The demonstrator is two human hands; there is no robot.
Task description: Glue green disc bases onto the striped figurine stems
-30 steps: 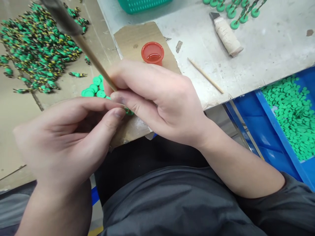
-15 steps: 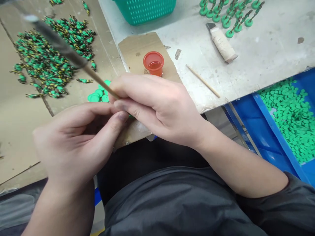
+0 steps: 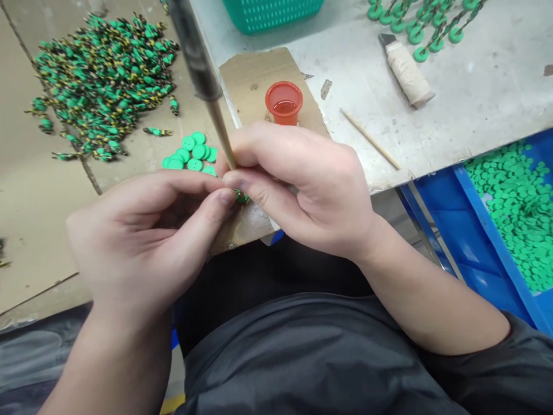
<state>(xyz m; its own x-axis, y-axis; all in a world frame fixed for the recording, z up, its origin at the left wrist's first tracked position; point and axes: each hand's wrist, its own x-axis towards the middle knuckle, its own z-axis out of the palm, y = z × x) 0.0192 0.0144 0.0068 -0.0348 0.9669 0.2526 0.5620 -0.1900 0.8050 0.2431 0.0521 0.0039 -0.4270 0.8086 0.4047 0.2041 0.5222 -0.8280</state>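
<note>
My left hand (image 3: 142, 236) is closed, thumb and forefinger pinched at a small green piece with dark marks (image 3: 241, 196). Most of that piece is hidden by the fingers. Pressed up against those fingertips, my right hand (image 3: 302, 184) grips a thin wooden stick with a dark sleeve (image 3: 221, 135) on its upper part. The stick stands steeply, its lower end covered by my right fingers. Just beyond my hands lie several flat green discs (image 3: 194, 151). Behind my right hand stands a small red cup (image 3: 284, 102) with liquid in it, on a piece of cardboard (image 3: 242, 75).
A heap of small green, black and yellow figures (image 3: 108, 80) lies at the left. On the right are a pointed wooden stick (image 3: 369, 138), a wrapped blade (image 3: 406, 72) and figures on green bases (image 3: 421, 53). A green basket (image 3: 272, 16) stands behind; a blue bin (image 3: 479, 230) holds green discs.
The sleeved stick has swung from a leftward slant to nearly upright. Both hands have shifted slightly right in view, and the green piece at the fingertips shows more. The camera view has moved a little.
</note>
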